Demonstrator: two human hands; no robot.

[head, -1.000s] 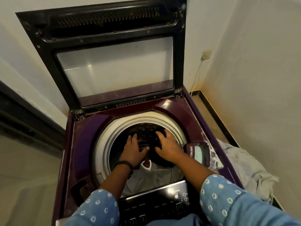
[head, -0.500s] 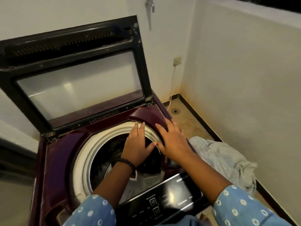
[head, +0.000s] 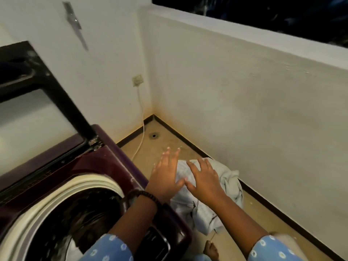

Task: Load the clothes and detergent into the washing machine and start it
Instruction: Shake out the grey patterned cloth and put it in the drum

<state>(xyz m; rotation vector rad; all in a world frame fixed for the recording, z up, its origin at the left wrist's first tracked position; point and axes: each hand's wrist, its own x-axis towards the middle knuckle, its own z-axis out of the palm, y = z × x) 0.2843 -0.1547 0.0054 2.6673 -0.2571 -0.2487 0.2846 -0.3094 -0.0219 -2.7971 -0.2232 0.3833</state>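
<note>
Two empty hands, my left hand (head: 165,178) and right hand (head: 204,179), fingers spread, hover above pale clothes (head: 211,210) heaped on the floor right of the washing machine (head: 105,162); my right is nearer.

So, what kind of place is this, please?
Probably a home laundry corner: a top-loading washing machine with its lid up, a floor drain in the tiled corner, and pale clothes heaped on the floor.

sleeves (head: 105,249): blue, white floral dots | left wrist: black beaded bracelet (head: 144,194)
</note>
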